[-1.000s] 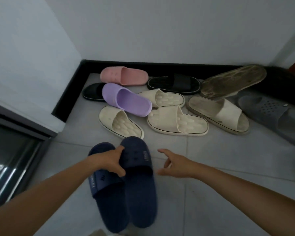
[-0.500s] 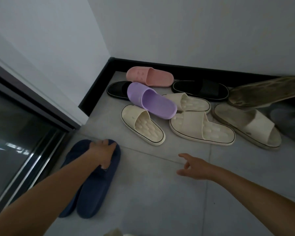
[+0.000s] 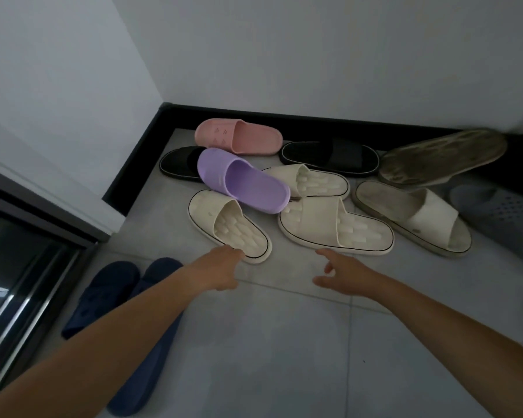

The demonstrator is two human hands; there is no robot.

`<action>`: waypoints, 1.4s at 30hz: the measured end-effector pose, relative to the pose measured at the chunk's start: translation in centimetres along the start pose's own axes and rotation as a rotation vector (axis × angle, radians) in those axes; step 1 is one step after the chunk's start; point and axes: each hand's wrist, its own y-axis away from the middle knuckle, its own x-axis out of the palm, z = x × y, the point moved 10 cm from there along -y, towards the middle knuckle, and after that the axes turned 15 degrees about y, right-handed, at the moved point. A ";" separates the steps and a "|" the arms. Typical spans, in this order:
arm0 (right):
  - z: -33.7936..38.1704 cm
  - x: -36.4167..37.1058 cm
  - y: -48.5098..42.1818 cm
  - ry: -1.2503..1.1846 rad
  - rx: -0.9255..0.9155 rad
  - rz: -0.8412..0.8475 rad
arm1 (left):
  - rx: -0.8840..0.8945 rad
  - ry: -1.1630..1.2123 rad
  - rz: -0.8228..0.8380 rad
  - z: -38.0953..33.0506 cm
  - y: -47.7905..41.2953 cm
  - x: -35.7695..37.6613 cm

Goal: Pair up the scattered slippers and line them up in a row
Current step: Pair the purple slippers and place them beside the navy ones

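Cream slipper (image 3: 228,226) heel under left hand (image 3: 216,271); fingers spread, right hand (image 3: 343,277) too.

No text, brand or number can be read. The pink slipper (image 3: 237,136) at 12 o'clock bears small embossed marks, too blurred to make out.

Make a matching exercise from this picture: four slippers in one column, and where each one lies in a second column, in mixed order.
Things:
1. pink slipper
2. purple slipper
3. navy pair
4. upturned dirty slipper

Places:
A. beside the glass door, under the left arm
B. tilted against the right of the baseboard
C. resting on a black slipper
D. nearest the wall corner

Pairs: 1-D, 2-C, 3-A, 4-B
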 end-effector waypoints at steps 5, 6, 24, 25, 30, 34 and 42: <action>-0.8 -4.5 -1.3 -0.030 0.047 -0.260 | 0.055 0.200 -0.230 -2.1 -1.7 -3.0; -1.2 -5.3 -1.5 -0.043 0.065 -0.302 | 0.062 0.228 -0.267 -2.8 -2.2 -3.4; -3.3 -6.9 -3.7 -0.250 0.146 -0.487 | -0.221 0.612 -0.931 2.2 -7.9 -13.3; -3.4 -6.8 -3.6 -0.255 0.140 -0.480 | -0.244 0.606 -0.931 2.8 -8.1 -13.3; -5.5 -6.2 -2.0 -0.247 0.145 -0.446 | -0.260 0.409 -0.918 2.3 -7.9 -15.2; -7.4 -7.0 -0.4 -0.257 0.196 -0.455 | 0.070 0.338 -1.030 -4.4 -5.3 -17.0; -12.2 -11.2 7.3 -0.635 0.249 -0.663 | 0.574 0.187 -0.709 -23.5 -3.1 -8.0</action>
